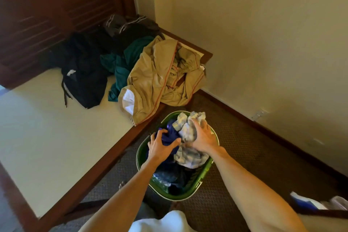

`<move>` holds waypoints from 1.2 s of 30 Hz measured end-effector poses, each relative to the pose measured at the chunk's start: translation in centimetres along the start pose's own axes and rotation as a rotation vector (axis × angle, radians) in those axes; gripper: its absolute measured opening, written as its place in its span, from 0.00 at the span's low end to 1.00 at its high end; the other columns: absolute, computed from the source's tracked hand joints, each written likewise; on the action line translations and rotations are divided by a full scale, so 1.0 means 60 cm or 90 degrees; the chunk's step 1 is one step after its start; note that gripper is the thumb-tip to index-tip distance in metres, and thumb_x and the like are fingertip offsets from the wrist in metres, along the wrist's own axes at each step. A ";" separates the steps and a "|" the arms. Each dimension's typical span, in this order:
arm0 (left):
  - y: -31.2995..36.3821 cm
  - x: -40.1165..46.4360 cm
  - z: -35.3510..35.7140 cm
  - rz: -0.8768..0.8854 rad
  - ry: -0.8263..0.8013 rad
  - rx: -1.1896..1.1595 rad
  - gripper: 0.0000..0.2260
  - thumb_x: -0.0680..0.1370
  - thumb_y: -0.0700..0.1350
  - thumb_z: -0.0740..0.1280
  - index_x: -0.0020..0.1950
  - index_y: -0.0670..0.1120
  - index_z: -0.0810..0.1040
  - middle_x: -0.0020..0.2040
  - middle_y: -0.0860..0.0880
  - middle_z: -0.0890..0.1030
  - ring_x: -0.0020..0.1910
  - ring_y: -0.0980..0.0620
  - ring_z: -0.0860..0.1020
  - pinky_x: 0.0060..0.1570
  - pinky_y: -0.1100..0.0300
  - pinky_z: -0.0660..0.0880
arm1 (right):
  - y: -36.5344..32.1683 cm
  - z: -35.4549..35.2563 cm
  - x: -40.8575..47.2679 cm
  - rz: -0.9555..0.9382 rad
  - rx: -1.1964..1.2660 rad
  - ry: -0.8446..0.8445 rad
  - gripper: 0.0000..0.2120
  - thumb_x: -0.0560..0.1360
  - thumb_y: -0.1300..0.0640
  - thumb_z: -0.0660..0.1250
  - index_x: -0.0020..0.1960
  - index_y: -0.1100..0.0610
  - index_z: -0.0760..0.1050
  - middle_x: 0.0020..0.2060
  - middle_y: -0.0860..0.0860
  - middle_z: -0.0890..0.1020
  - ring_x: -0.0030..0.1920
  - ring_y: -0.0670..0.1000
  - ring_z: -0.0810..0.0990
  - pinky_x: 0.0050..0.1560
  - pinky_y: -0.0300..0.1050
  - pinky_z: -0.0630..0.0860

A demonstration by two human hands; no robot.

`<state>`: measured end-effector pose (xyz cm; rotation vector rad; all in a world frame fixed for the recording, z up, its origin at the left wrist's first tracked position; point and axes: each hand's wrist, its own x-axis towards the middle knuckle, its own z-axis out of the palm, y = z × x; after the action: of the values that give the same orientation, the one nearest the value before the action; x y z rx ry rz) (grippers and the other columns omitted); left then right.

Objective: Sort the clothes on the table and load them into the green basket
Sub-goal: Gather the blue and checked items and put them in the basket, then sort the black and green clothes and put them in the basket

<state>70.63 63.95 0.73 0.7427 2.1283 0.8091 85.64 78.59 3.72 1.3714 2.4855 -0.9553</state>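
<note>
Carpeted corner, pale table along the wall, and you are mid-load over the basket.

The table still carries a heap at its far end: a tan garment hanging over the near edge, a teal one behind it, and dark clothes toward the wood panelling. Below that edge the green basket sits on the carpet, already well filled. Your left hand has its fingers curled into a blue cloth; your right hand, fingers spread and bent, presses a pale patterned cloth that rides above the rim. This looks like packing down; next you would let go and reach up for the tan garment, which overhangs the basket's far side and may snag. Something blue and white lies on the floor at right, perhaps packaging.
</note>
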 end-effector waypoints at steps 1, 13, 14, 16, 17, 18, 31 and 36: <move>-0.011 0.004 0.002 0.003 -0.019 -0.015 0.36 0.65 0.77 0.70 0.67 0.63 0.69 0.72 0.48 0.70 0.72 0.40 0.68 0.71 0.40 0.66 | 0.005 0.004 0.005 -0.002 0.014 -0.020 0.52 0.64 0.34 0.77 0.78 0.37 0.50 0.78 0.52 0.53 0.78 0.62 0.55 0.69 0.69 0.66; -0.023 0.021 -0.109 0.059 -0.040 -0.008 0.28 0.72 0.67 0.72 0.69 0.60 0.73 0.69 0.53 0.77 0.67 0.52 0.74 0.60 0.59 0.68 | -0.022 0.008 0.057 -0.002 0.067 -0.026 0.42 0.72 0.37 0.73 0.79 0.44 0.56 0.78 0.51 0.61 0.78 0.55 0.59 0.74 0.60 0.65; -0.013 0.023 -0.128 0.075 -0.030 -0.014 0.27 0.72 0.67 0.73 0.68 0.60 0.74 0.67 0.54 0.77 0.66 0.53 0.75 0.59 0.59 0.69 | -0.039 0.004 0.065 -0.018 0.071 -0.021 0.42 0.72 0.37 0.73 0.79 0.45 0.57 0.78 0.52 0.62 0.78 0.56 0.60 0.73 0.59 0.66; 0.006 0.027 -0.169 0.107 -0.002 -0.048 0.26 0.72 0.66 0.73 0.68 0.60 0.75 0.65 0.57 0.78 0.64 0.57 0.76 0.61 0.60 0.73 | -0.083 -0.008 0.083 -0.058 0.083 -0.006 0.41 0.73 0.37 0.71 0.79 0.47 0.58 0.76 0.53 0.64 0.76 0.56 0.61 0.71 0.58 0.67; 0.013 0.030 -0.192 0.117 0.014 -0.066 0.25 0.73 0.65 0.74 0.67 0.60 0.76 0.64 0.59 0.78 0.63 0.58 0.76 0.60 0.63 0.74 | -0.109 -0.013 0.093 -0.076 0.089 0.002 0.40 0.74 0.37 0.71 0.79 0.48 0.58 0.76 0.53 0.64 0.76 0.56 0.61 0.71 0.57 0.68; 0.020 0.034 -0.217 0.122 0.031 -0.077 0.25 0.73 0.65 0.73 0.67 0.60 0.76 0.62 0.59 0.79 0.61 0.58 0.77 0.57 0.65 0.74 | -0.137 -0.018 0.103 -0.089 0.094 0.010 0.40 0.74 0.38 0.70 0.79 0.48 0.58 0.76 0.53 0.64 0.76 0.56 0.61 0.71 0.56 0.67; -0.096 0.158 -0.584 0.091 0.179 -0.059 0.35 0.66 0.76 0.66 0.69 0.60 0.74 0.70 0.55 0.76 0.65 0.52 0.75 0.60 0.56 0.71 | -0.542 0.033 0.264 -0.291 0.062 0.079 0.39 0.72 0.38 0.70 0.76 0.56 0.65 0.72 0.54 0.71 0.72 0.55 0.69 0.71 0.52 0.69; -0.160 0.201 -0.698 0.068 0.194 -0.039 0.31 0.71 0.72 0.68 0.70 0.61 0.73 0.72 0.51 0.74 0.67 0.50 0.72 0.61 0.53 0.69 | -0.651 0.070 0.318 -0.327 -0.011 0.099 0.36 0.73 0.39 0.72 0.75 0.52 0.66 0.71 0.50 0.71 0.72 0.54 0.67 0.70 0.55 0.67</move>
<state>28.52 53.41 11.07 0.7446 2.3337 1.0988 42.66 74.80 10.51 0.8370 3.0329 -0.9315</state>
